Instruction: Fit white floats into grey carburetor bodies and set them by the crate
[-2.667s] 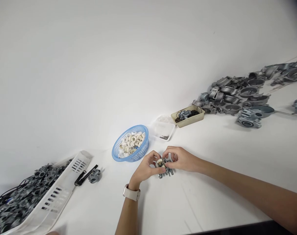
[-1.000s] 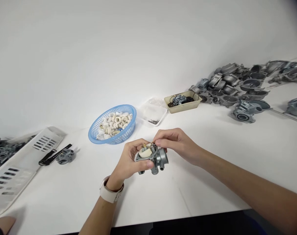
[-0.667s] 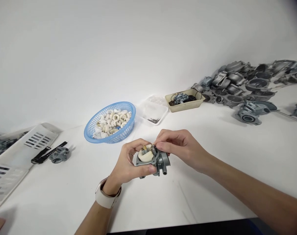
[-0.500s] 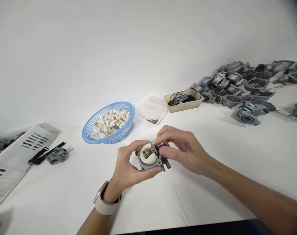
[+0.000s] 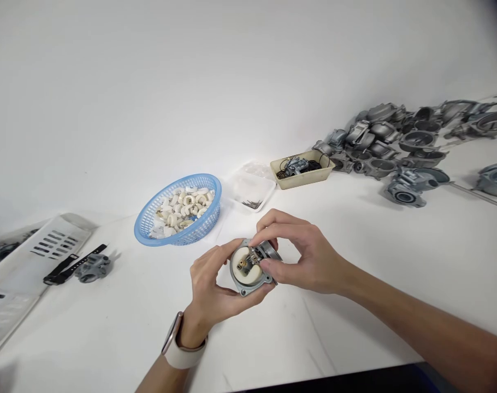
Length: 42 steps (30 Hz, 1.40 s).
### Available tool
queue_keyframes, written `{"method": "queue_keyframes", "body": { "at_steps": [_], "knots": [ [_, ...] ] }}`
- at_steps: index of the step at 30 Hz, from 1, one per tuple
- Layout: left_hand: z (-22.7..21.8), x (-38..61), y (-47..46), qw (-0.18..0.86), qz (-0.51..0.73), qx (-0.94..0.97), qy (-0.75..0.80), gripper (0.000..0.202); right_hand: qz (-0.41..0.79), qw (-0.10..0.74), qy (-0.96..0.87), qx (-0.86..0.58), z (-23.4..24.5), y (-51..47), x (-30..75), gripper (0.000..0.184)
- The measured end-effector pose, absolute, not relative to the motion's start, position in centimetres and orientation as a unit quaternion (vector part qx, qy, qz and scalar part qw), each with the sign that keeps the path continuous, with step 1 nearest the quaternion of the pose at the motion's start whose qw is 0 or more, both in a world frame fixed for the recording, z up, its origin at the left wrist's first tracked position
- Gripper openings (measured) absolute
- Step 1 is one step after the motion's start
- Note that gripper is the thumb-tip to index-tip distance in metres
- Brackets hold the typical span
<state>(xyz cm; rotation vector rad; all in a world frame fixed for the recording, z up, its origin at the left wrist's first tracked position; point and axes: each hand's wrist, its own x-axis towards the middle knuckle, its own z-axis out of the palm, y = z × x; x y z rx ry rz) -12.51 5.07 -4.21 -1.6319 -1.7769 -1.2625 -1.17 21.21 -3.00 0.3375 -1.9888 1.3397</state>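
Observation:
My left hand (image 5: 219, 292) is wrapped round a grey metal carburetor (image 5: 243, 292), thumb along its near edge and fingers behind. The carburetor's round open side faces up towards me, above the table. Inside it sits a white C-shaped float (image 5: 241, 257), with brass jets (image 5: 242, 263) in the middle. My right hand (image 5: 300, 251) closes on the carburetor's right side, its index fingertip and thumb at either side of the float hinge. Whether a small pin is between these fingertips, I cannot tell.
A blue basket (image 5: 144, 240) of white floats stands behind my left hand. Beyond lie a white tray (image 5: 254, 188) with thin pins and a cream tray (image 5: 308, 181) of parts. Carburetor bodies (image 5: 379, 142) are heaped at right. A white crate (image 5: 47, 248), black strap (image 5: 62, 272) and another carburetor (image 5: 93, 267) lie left.
The carburetor has tilted and turned in my left hand, showing more of its round side body at the right. My right fingers have stayed at the hinge. The view has shifted slightly.

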Motion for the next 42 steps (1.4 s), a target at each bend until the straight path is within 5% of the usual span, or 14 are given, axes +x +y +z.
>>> {"method": "queue_keyframes", "body": {
  "at_steps": [14, 32, 36, 42],
  "knots": [
    [-5.4, -13.7, 5.7, 0.175, -0.418, -0.574, -0.682, 0.05, 0.491, 0.322, -0.804, 0.094, -3.7, 22.4, -1.6, 0.03],
    [-7.7, -14.3, 7.1, -0.001, -0.306, -0.566, -0.766, 0.048, 0.472, 0.364, -0.803, -0.003, -5.0, 23.8, -3.0, 0.024],
    [-7.1, -14.3, 7.1, -0.021, -0.314, -0.57, -0.759, 0.049, 0.456, 0.287, -0.842, 0.024, -4.6, 24.2, -2.6, 0.027],
    [-6.1, -14.8, 6.9, -0.017, -0.316, -0.579, -0.752, 0.036, 0.415, 0.12, -0.898, 0.083, -5.0, 24.9, -2.5, 0.059]
  ]
}}
